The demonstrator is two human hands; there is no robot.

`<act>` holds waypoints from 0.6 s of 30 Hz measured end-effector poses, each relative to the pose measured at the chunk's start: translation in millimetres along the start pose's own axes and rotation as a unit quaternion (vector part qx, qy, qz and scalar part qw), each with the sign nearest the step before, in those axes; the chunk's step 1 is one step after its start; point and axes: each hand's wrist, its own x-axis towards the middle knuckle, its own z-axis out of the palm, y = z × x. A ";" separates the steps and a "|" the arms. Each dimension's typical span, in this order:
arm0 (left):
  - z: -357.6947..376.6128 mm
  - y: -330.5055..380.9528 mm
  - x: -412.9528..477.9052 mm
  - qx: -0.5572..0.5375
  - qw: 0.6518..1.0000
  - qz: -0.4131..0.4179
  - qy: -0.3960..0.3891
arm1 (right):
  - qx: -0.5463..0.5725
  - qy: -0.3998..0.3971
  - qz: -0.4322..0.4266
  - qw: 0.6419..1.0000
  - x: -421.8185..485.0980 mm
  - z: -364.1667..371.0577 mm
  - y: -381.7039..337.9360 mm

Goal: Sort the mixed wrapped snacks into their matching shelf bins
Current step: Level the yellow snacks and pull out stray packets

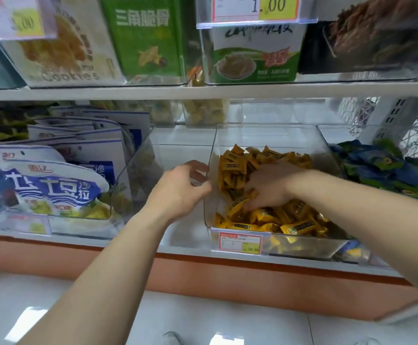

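The left grip (pixel 183 188) is pinching the left wall of the clear, square plastic bin (pixel 265 135), fingers curled over its edge and thumb outside. The right grip (pixel 269 188) is reaching into the heap of yellow-orange foil-wrapped snacks (pixel 300 225) that is filling this bin. Its fingers are bent down among the wrappers and their tips are hidden, so nobody can tell whether they are closing on a piece. The main risk seems to be the bin sliding toward 6 o'clock: it is sitting at the shelf's front edge, and a tug from the left grip could be tipping it off and spilling the lot. Raking through the heap could also be pushing pieces over the low front lip, above the red-and-white price tag (pixel 240 242). Any stray piece lying under the heap is likely being missed, since nearly every wrapper showing is the same colour. At 9 o'clock white-and-blue pouches (pixel 53 185) are standing in a neighbouring bin, and at 3 o'clock blue-and-green packets (pixel 377 168) are lying heaped. At 12 o'clock the white upper shelf (pixel 128 92) is overhanging, leaving little room for lifting.
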 end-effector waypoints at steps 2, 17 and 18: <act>-0.8 -1.0 -0.6 -0.002 1.000 0.000 -0.008 | -0.008 -0.011 0.021 1.000 -5.5 -9.9 10.4; 6.6 -2.8 2.1 -0.037 0.999 0.001 -0.002 | 0.077 0.036 0.081 0.993 76.4 -22.8 -12.5; 6.5 -2.8 2.3 -0.036 0.999 0.000 -0.002 | 0.067 0.037 0.087 0.993 78.7 -23.3 -12.9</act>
